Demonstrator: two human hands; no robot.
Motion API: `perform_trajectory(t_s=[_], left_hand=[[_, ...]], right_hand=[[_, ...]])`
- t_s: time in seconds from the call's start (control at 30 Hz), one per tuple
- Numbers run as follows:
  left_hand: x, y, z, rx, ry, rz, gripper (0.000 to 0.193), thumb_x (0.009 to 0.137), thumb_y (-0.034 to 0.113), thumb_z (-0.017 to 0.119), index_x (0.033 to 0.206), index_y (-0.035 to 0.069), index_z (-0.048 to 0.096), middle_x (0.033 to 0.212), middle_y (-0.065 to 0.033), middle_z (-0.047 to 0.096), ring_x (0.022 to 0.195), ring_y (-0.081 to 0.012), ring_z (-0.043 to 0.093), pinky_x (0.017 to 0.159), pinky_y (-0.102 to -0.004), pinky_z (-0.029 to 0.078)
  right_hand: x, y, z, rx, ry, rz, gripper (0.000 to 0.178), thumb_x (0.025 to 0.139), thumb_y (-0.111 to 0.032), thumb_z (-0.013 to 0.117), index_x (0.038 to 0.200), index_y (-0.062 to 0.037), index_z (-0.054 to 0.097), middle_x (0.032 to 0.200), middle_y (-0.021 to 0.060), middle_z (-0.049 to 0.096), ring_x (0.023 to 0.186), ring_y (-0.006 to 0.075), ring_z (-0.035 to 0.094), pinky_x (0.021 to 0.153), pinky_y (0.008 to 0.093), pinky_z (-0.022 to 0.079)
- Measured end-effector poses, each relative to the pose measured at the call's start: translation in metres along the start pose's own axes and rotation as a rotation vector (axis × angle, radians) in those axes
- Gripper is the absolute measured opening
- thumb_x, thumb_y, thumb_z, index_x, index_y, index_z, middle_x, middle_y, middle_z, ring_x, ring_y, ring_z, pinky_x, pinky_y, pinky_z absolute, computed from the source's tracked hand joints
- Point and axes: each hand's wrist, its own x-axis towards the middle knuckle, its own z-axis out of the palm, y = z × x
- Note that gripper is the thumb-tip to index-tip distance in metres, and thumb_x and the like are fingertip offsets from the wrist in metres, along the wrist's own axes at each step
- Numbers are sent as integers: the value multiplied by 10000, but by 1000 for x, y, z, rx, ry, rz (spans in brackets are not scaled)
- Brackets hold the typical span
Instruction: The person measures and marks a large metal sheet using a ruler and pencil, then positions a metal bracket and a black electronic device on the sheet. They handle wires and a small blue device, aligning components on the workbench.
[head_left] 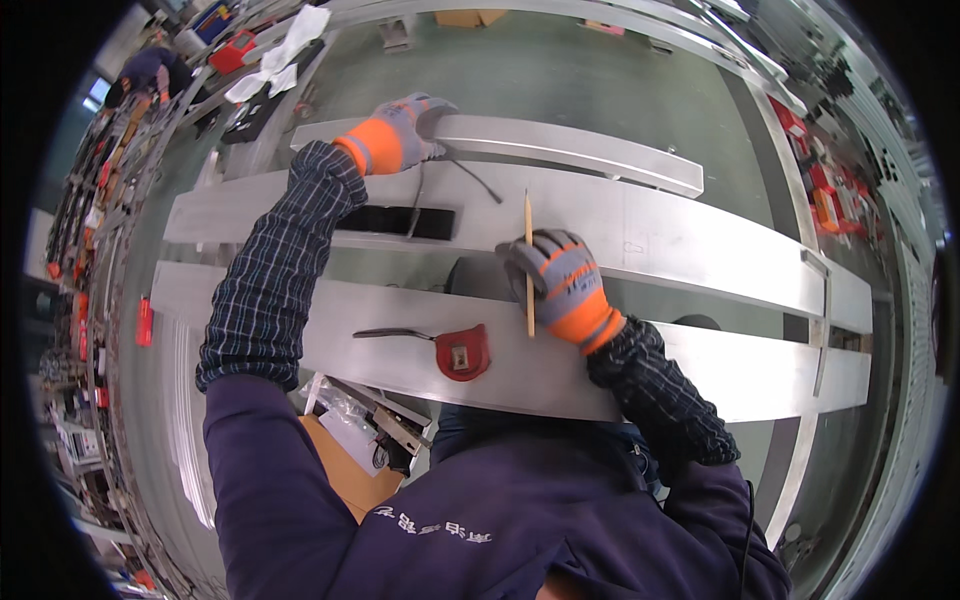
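Observation:
My left hand (395, 136), in a grey and orange glove, spans the far silvery metal bar (570, 150), its fingers on the far side and its thumb on the near side. My right hand (562, 285), gloved alike, pinches a pale wooden pencil (530, 310) over the gap between two wide metal profiles. The pencil's sharp end points away from me. On the nearer profile (560, 375) lies a red tape measure (463, 353) with a dark wrist strap. The farther profile (690, 235) carries a black flat rectangle (430, 224) and thin dark cords.
A metal crosspiece (826, 320) lies over both profiles at the right. Below them at the left stands a cardboard box (345, 470) with assorted parts. Red bins (828, 205) line the right side. Another person (155, 72) bends over a cluttered bench at the far left.

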Motion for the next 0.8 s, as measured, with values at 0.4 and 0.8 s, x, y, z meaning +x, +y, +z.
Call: perform_trajectory(t_s=[0.4, 0.8], left_hand=[[-1, 67, 9, 91, 51, 178, 641, 867, 331, 830, 1438, 177, 585, 1389, -146, 608, 1304, -381, 563, 1121, -453, 464], [-64, 76, 27, -205, 550, 132, 561, 796, 226, 887, 1294, 75, 678, 1307, -155, 657, 1247, -367, 591, 1071, -464, 484]], right_hand=[[4, 71, -102, -447, 270, 165, 774, 806, -387, 851, 1474, -142, 547, 1395, 189, 619, 1310, 409, 572, 1206, 568, 340], [-4, 171, -147, -508, -85, 455, 574, 869, -491, 796, 1327, -173, 661, 1133, 123, 720, 1077, 363, 672, 947, 462, 502]])
